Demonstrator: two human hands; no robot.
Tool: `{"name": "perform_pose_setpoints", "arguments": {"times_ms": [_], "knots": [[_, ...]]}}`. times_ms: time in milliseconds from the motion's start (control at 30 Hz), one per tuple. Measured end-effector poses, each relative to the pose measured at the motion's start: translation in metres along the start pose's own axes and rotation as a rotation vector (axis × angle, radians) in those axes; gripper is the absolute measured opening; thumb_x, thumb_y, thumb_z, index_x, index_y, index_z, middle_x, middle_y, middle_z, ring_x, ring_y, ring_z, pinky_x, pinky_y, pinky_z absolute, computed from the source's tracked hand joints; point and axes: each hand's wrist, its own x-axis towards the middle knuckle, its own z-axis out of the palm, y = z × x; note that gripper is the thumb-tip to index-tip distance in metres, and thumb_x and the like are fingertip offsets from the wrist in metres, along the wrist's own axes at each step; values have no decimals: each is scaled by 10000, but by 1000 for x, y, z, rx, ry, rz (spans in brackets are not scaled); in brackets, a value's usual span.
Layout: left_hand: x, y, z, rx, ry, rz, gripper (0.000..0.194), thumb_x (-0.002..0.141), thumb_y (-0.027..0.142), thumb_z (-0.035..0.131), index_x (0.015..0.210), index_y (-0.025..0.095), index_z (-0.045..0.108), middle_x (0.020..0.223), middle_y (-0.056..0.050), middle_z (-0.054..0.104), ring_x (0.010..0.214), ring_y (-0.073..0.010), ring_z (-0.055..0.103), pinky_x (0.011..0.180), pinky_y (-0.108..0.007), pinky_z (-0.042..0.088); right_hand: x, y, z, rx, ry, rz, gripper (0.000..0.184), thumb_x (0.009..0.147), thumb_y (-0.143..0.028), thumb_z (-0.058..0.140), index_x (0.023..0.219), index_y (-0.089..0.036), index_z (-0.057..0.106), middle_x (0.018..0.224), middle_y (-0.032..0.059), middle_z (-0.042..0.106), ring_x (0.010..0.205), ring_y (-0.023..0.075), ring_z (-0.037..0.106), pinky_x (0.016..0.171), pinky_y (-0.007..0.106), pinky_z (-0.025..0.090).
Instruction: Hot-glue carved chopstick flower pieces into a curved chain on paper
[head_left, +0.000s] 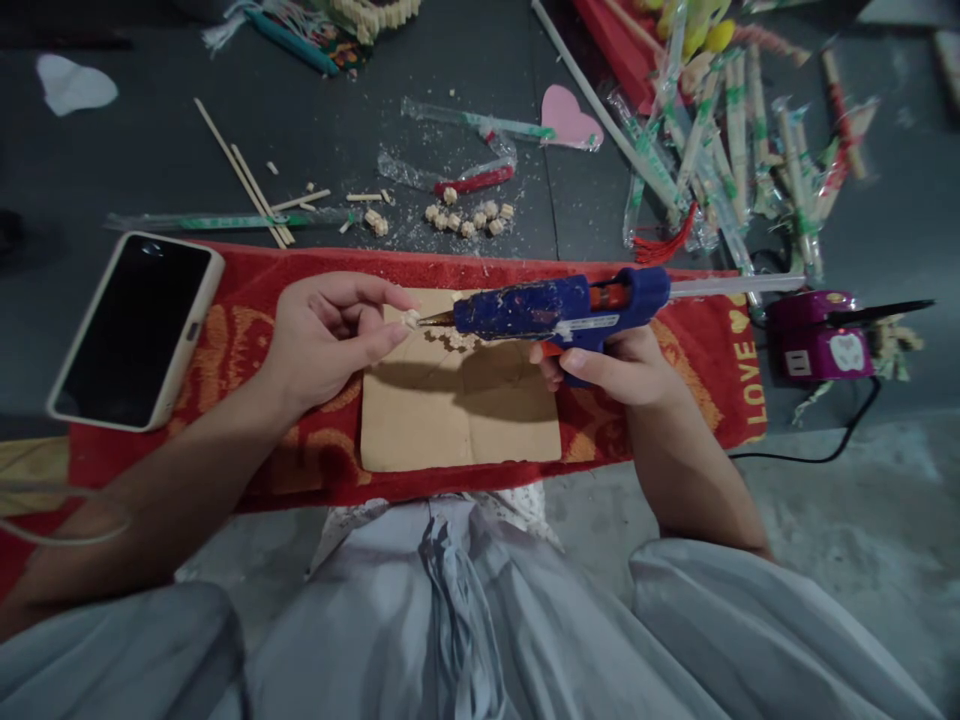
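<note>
In my right hand (622, 362) is a blue hot glue gun (517, 308), its handle gripped and a clear glue stick (731, 285) poking out of its back. Between thumb and fingertips my left hand (330, 330) pinches a small pale wooden piece (411, 318), right at the gun's metal nozzle. Whether nozzle and piece touch, I cannot tell. Beneath them lies a tan board (457, 420) with faint drawn lines. A row of similar small pieces (454, 340) shows along its upper part, partly hidden by the gun.
A red towel (292, 455) lies under the board, with a phone (139, 330) on its left end. Loose wooden pieces (469, 218) and thin sticks (244, 170) are beyond it. At right stand a purple device (817, 335) with a black cord and a heap of wrapped sticks (739, 130).
</note>
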Motion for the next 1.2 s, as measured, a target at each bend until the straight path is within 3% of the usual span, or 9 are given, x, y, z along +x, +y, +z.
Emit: {"name": "perform_pose_setpoints", "arguments": {"times_ms": [267,400,533,733,833,967,1100,1133,1200], "knots": [[-3,-3,-3,33,31,-37,337,771,480,1099,903,249,892,521,68,511,423,-47,325,430,-250,217,0,-1,-1,-38,19,52,492,962,-714,876,928,-227,813,851,22,793,571,124,639,488,258,576],[-3,-2,-2,-10,35,-73,363,746,462,1127,923,247,895,508,80,498,420,-41,327,435,-253,226,1,-1,-1,-38,3,2,423,1004,-635,871,946,-219,824,837,10,787,580,113,654,527,245,583],[0,-1,-3,-70,33,-102,473,760,586,1118,915,218,865,485,99,465,406,-31,285,416,-251,233,1,0,-4,-43,-17,-9,427,1013,-629,860,936,-210,828,837,9,790,574,107,648,538,238,582],[2,0,-4,-144,16,-142,516,746,625,1112,902,234,813,472,125,398,402,-22,175,391,-257,172,3,-2,-9,-80,70,56,538,947,-726,887,889,-203,776,738,0,727,553,116,603,508,250,539],[3,-3,-4,-152,13,-138,484,763,618,1095,898,249,811,466,132,352,398,-24,144,392,-262,144,3,-7,-14,-178,157,50,507,912,-691,928,832,-226,744,691,-24,677,566,118,582,532,253,515],[5,-12,-8,-125,24,-123,469,752,626,1085,887,266,816,476,122,367,394,-32,148,406,-277,138,-11,-15,-29,-360,319,46,339,887,-552,963,933,-261,794,800,-30,722,693,151,621,689,295,596],[6,-20,-11,46,87,-53,411,810,616,1022,934,268,839,502,106,389,422,-59,221,444,-290,183,-42,-10,-57,-632,479,95,406,937,-653,870,1098,-289,792,956,-3,778,841,219,671,856,400,640],[5,-21,-12,83,93,-38,384,817,581,1020,942,263,845,510,100,408,433,-63,243,453,-292,189,-50,-7,-65,-680,505,108,374,955,-633,852,1093,-291,791,996,23,788,890,242,679,934,443,636],[5,-21,-12,148,81,-30,311,810,470,1026,947,252,852,535,87,466,458,-68,296,469,-293,204,-64,0,-78,-870,528,96,389,948,-506,860,1269,-297,787,1219,120,821,1078,319,716,1102,524,607]]}}
